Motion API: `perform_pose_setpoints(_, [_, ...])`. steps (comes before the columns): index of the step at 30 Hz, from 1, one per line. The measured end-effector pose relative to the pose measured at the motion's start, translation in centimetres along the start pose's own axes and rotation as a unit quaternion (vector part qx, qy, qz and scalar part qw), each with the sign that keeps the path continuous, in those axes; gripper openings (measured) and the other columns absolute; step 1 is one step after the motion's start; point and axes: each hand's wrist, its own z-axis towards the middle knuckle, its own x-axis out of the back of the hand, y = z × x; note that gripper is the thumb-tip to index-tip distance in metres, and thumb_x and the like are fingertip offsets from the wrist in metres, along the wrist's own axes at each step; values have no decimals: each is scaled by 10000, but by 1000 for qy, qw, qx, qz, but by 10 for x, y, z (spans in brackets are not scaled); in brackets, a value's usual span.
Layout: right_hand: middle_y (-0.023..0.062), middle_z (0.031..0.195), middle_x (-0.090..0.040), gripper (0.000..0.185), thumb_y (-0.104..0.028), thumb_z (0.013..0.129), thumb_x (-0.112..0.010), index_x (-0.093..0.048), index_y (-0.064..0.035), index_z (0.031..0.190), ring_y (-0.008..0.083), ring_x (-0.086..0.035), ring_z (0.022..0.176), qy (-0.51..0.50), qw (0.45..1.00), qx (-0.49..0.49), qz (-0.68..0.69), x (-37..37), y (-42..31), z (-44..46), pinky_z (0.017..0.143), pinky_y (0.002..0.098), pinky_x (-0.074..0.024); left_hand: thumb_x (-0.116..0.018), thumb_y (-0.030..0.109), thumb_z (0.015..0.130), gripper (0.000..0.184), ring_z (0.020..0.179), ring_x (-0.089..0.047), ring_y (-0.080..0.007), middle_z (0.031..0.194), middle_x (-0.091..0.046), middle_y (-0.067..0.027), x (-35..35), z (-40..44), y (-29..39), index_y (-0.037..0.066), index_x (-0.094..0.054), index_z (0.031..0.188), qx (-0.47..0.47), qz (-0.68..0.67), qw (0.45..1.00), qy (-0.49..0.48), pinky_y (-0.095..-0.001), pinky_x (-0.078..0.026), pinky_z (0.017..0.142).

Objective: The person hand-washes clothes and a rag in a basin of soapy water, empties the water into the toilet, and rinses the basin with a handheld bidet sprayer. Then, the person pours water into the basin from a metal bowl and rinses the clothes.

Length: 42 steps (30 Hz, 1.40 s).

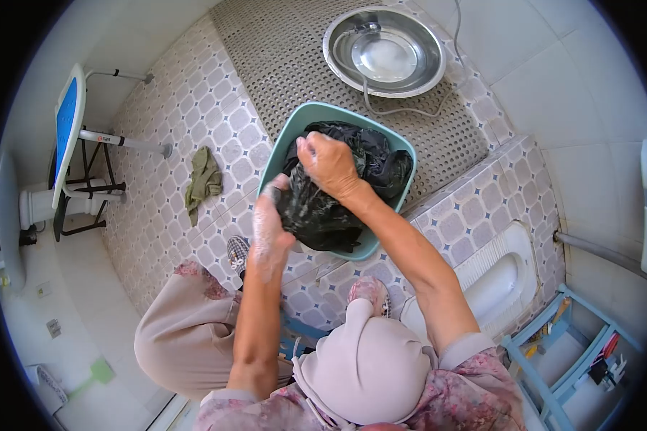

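Note:
A light teal plastic basin (269, 167) stands on the floor in front of me, filled with wet dark clothing (316, 215) streaked with white suds. My right hand (329, 165) is closed in a fist above the clothing, seemingly with a fold of the dark cloth in it; the grip itself is partly hidden. At the basin's near left side is my left hand (269, 219), coated in suds. Its thumb and fingers are spread apart, with the palm side toward the dark cloth. Suds also run down my left wrist.
A metal bowl (436, 68) with a hose (402, 112) stands on a perforated grey mat (262, 43). An olive cloth (204, 179) lies on the tiles. Around me are a blue-seated chair (66, 133), a squat toilet (521, 262) and a blue rack (575, 366).

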Motion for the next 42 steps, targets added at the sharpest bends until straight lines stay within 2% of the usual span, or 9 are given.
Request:
perform_pose_setpoints(4, [104,739,-632,181,-267,839,-676,-613,-102,802,338,-610,839,-43,992,73,-94,56,8,22,719,464,-476,-657,233,866,185,791,-665,-232,865,-663,-79,10,15,30,57,-626,910,-33,87,995,-24,-385,-554,779])
perform_pose_setpoints(6, [118,1203,-589,483,-399,778,-730,-611,-174,1188,312,-474,1168,-119,974,70,-181,75,39,12,907,507,-410,-689,256,843,247,850,-652,-258,924,-659,-99,10,24,26,47,-618,954,-107,278,955,-13,-395,-532,832])
perform_pose_setpoints(10, [217,1451,-336,910,-529,749,-740,-330,-174,1481,465,-299,1346,-268,938,-66,-211,75,75,-41,1082,571,-319,-807,303,720,705,1170,-512,-396,1215,-550,-248,15,57,-4,-20,-498,1266,-427,743,515,-14,-441,-431,998])
perform_pose_setpoints(18, [162,1391,-386,695,-263,720,-773,-496,-191,1353,389,-358,1273,-253,930,-26,-266,31,89,-81,935,526,-380,-860,81,591,1216,1244,-441,-475,1377,-423,-297,61,138,-26,67,-100,1540,-299,757,571,-106,-471,-402,1030])
perform_pose_setpoints(25, [190,1335,-436,425,-81,835,-560,-561,-126,1258,385,-423,1229,-263,901,-109,-327,-11,113,-37,966,509,-400,-484,-114,807,734,1103,-567,-427,1202,-565,-251,82,186,-45,57,-284,1492,-324,729,603,5,-444,-462,953])
perform_pose_setpoints(29, [191,1368,-421,447,-91,828,-573,-551,-113,1274,396,-388,1277,-295,888,-139,-323,-11,107,-32,981,532,-379,-477,-100,828,684,1105,-567,-422,1209,-560,-248,93,189,-52,64,-316,1472,-360,789,496,40,-452,-462,954])
perform_pose_setpoints(36, [206,1422,-424,448,-145,808,-633,-596,-94,1251,402,-390,1282,-295,917,-141,-230,28,71,-26,1038,513,-341,-524,-68,823,617,1079,-584,-402,1160,-604,-217,94,206,-53,73,-385,1407,-255,689,675,62,-457,-496,904])
perform_pose_setpoints(38, [176,1318,-535,383,-175,831,-648,-636,-87,1203,343,-508,1157,-240,950,-78,-183,39,83,-28,956,445,-418,-531,-68,820,601,1062,-595,-395,1141,-619,-206,99,204,-52,90,-411,1388,-302,814,496,24,-455,-503,892])
perform_pose_setpoints(42, [142,1001,-691,265,-219,860,-651,-696,-55,1064,283,-653,793,-133,960,-248,8,72,77,-3,785,349,-519,-529,-90,813,580,1032,-608,-387,1135,-622,-197,98,208,-55,109,-454,1352,-305,747,591,16,-458,-503,890])
